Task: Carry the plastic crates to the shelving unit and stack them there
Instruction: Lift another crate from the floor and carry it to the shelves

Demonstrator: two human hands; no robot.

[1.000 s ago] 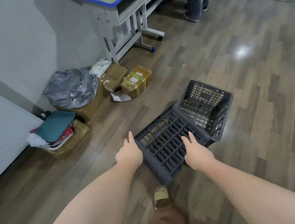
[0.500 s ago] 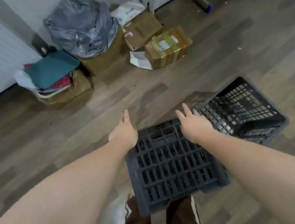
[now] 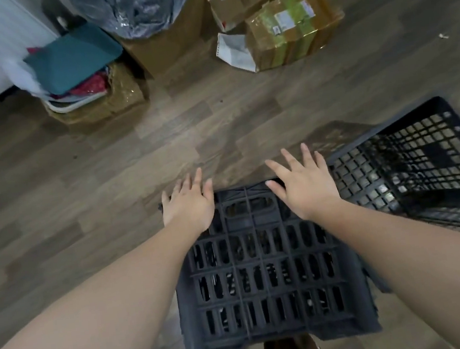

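hands have moved up to the far edge of the near crate (image 3: 266, 279): left hand (image 3: 188, 205) and right hand (image 3: 304, 186) flat, fingers spread, no grip yet. second crate (image 3: 420, 169) just right of it. lift pending.

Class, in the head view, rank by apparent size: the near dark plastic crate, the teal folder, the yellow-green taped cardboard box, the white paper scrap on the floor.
1. Near dark plastic crate, though nearness inflates it.
2-3. Teal folder and yellow-green taped cardboard box: too alike.
4. White paper scrap.

Dark slatted crate (image 3: 266, 279) on floor, second grid-walled crate (image 3: 429, 169) touching beside
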